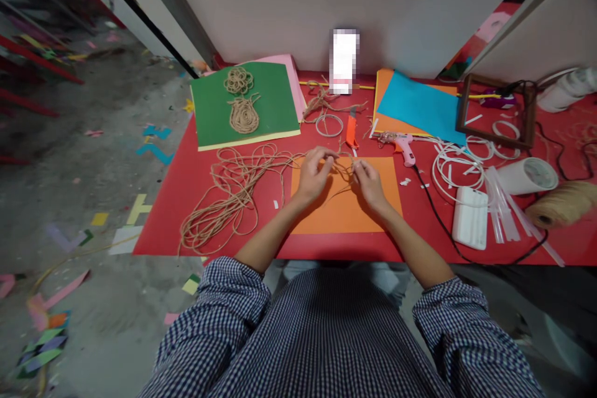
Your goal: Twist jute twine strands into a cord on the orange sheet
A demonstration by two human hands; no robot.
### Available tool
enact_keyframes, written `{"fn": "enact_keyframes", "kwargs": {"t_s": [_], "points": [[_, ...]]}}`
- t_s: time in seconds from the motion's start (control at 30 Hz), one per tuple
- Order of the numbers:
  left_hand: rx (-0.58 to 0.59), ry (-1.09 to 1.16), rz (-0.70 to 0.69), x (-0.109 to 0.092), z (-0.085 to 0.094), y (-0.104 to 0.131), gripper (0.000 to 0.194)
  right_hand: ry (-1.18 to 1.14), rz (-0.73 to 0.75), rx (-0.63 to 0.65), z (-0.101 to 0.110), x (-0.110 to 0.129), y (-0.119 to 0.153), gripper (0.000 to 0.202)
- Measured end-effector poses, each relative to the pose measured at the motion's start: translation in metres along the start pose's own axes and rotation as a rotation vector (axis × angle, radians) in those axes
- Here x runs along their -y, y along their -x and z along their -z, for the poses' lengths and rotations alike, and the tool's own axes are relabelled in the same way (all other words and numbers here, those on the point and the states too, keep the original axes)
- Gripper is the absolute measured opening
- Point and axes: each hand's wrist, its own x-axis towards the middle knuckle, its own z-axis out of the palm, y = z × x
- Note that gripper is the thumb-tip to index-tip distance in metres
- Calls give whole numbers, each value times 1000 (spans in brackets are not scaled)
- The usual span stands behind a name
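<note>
Over an orange sheet (345,214) on the red table, my left hand (316,175) and my right hand (368,181) work on brown twine. My right hand pinches the twine between thumb and fingers. The curled fingers of my left hand hold another part of it, and loose loops cross between the hands. From there the twine (228,199) runs left into a large loose tangle. Behind, a coiled twine piece (244,115) and a looped twine flower (239,81) lie on a green sheet (275,93).
At right are a pink glue gun (407,150) with a black cord, clear glue sticks (501,211), a white box (470,217), a twine spool (566,202) and a wooden frame (527,113). An orange cutter (351,130) and a bright phone (342,61) are behind my hands.
</note>
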Motion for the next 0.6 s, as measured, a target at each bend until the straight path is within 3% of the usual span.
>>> {"fn": "enact_keyframes", "kwargs": {"t_s": [0.1, 0.2, 0.4, 0.6], "points": [[128, -112, -109, -6, -4, 4, 34, 286, 139, 79, -3, 3, 6, 50], [165, -228, -138, -3, -7, 4, 38, 475, 221, 125, -1, 3, 7, 43], [261, -405, -117, 5, -6, 4, 45, 642, 265, 127, 1, -1, 6, 35], [350, -382, -177, 4, -5, 2, 47, 671, 278, 118, 3, -3, 4, 34]]}}
